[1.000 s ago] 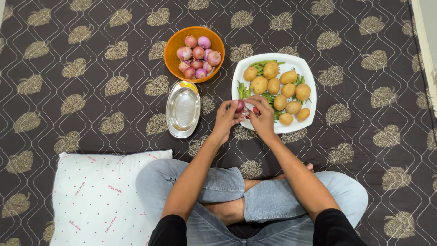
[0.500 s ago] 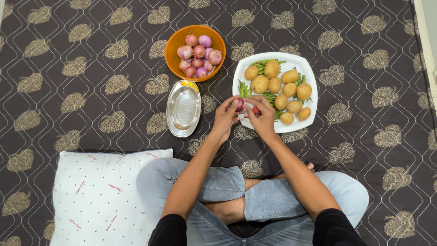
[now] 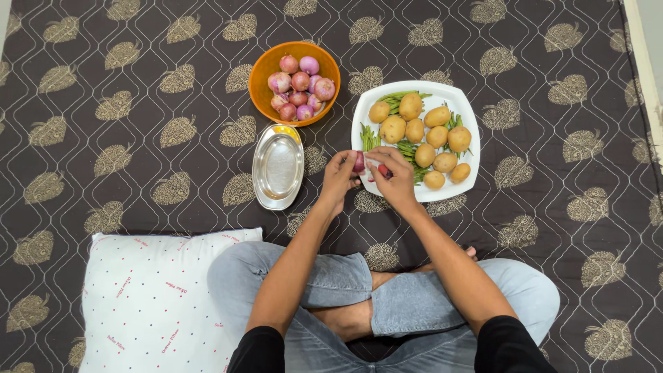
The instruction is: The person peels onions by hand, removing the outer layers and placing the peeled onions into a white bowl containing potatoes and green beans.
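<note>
Hands, left point(image 3: 338, 176) and right point(image 3: 395, 181), grip-pinch a red onion point(image 3: 359, 162) beside potato plate point(image 3: 464, 105), steel tray point(image 3: 277, 166).

Left hand point(image 3: 338, 178) and right hand point(image 3: 395, 181) pinching a small red onion point(image 3: 359, 162) at centre, white plate point(image 3: 461, 186) of potatoes point(image 3: 423, 132) at two o'clock, orange bowl point(image 3: 262, 72) at twelve, steel tray point(image 3: 277, 166) beside.

We find open bedspread point(image 3: 138, 159) left of the steel tray point(image 3: 277, 166). Ahead, the orange bowl point(image 3: 266, 69) and white plate point(image 3: 452, 93) block our reach. The pillow point(image 3: 159, 297) obstructs near left.
</note>
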